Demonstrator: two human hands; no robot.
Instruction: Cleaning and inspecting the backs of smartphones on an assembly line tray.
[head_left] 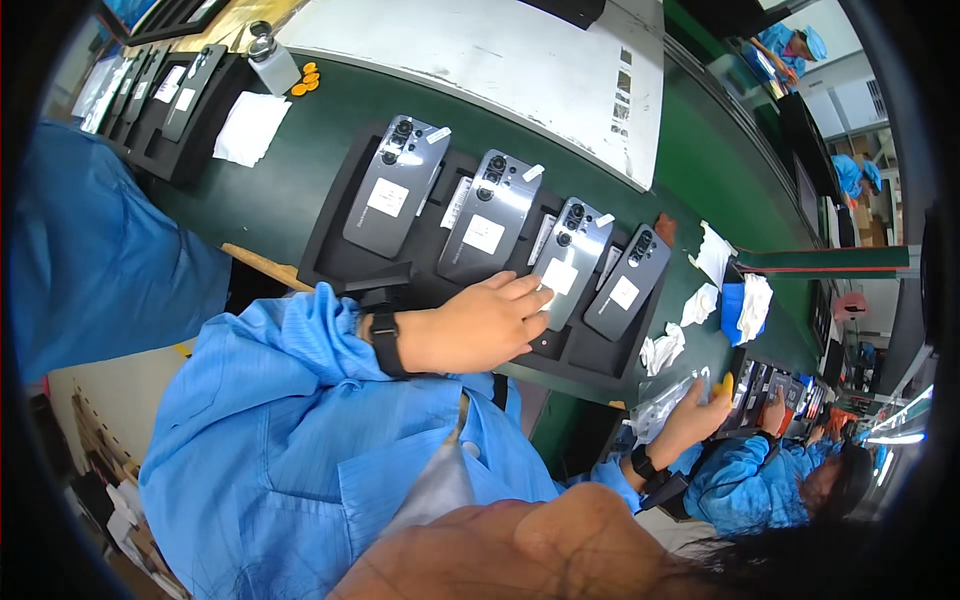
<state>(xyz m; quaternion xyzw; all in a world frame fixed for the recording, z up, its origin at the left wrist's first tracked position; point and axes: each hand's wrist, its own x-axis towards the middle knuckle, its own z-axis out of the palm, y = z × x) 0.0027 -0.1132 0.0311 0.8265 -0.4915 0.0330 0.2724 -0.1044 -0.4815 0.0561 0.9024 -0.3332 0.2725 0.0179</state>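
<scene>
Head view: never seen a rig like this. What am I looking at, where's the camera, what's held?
There's no robot: a person works by hand. This single picture comes from the left of two wide fisheye cameras worn on the head, looking down, so straight edges bend near the rim.

On the green bench lies a dark tray with four gray phones. Farther left are a bottle and orange pieces.

The left hand appears to touch the third phone from the left without gripping it. The right hand is beside a clear plastic bag, a yellow piece at its fingertips; worn or held, I can't tell.
</scene>
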